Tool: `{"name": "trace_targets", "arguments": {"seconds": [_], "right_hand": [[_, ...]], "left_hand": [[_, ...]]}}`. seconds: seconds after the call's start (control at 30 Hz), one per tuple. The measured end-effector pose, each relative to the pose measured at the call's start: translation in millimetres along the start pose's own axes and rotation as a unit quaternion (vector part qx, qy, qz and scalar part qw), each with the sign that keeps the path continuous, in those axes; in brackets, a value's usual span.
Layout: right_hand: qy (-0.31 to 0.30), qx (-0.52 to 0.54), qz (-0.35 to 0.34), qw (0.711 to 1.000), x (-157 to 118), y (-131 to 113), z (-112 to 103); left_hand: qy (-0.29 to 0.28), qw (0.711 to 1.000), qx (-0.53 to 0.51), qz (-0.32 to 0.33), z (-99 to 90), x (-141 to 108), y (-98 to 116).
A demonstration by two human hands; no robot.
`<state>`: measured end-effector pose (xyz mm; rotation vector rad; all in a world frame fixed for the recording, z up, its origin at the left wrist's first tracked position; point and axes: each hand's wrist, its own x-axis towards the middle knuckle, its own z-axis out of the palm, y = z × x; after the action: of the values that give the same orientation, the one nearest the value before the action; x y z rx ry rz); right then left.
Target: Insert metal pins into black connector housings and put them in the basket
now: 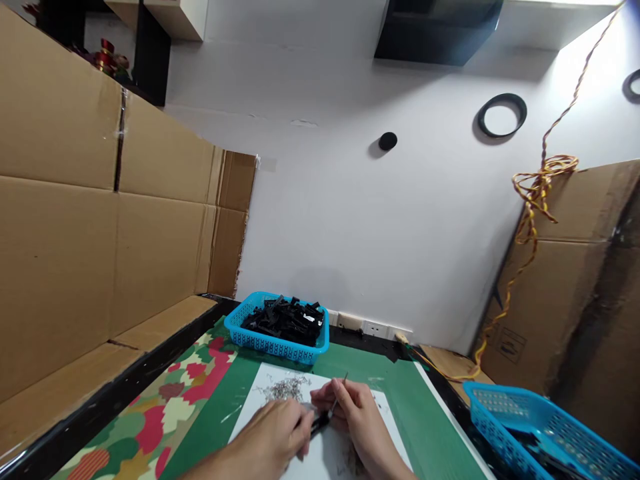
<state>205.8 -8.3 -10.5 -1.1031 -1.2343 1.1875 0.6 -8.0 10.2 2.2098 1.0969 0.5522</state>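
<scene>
Pale wall [320,200] and cardboard panels [165,247] enclose the table, whose green covering [430,413] carries a white sheet [253,403]. Over that sheet, the small black piece [320,422] lies between the left hand [285,427] and the right hand [357,407], its long axis slanting from near left to far right. The left grip is closed on its near end; the right grip pinches a thin tool [341,389] whose shaft slants down toward the piece's far end, with the right fingers close beside it. Small metal bits [287,389] lie just beyond the left hand. A blue basket [273,345] of black parts [285,320] stands at far left, another [500,400] at right, cut off by the frame. Fingers hide much of the piece; whether the tool touches it is unclear.
</scene>
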Motion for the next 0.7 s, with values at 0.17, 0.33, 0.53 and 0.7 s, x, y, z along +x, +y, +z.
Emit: {"name": "trace_targets", "arguments": {"seconds": [0.17,0.33,0.53,0.7], "right_hand": [[0.005,-0.012,-0.001,1.000,1.0,3.4,-0.1],[0.012,-0.061,-0.001,0.998,-2.6,-1.2,1.3],[0.015,-0.108,-0.081,0.991,-4.5,-9.1,-6.0],[-0.041,-0.256,-0.156,0.953,-14.2,-19.1,-9.8]], "left_hand": [[-0.012,1.000,0.016,0.011,-1.3,-3.0,-0.5],[-0.017,1.000,0.010,0.000,-4.5,-5.6,7.2],[0.010,1.000,-0.018,0.006,-1.2,-2.4,5.3],[0.000,0.997,-0.077,0.010,-4.4,-2.9,2.8]]}}
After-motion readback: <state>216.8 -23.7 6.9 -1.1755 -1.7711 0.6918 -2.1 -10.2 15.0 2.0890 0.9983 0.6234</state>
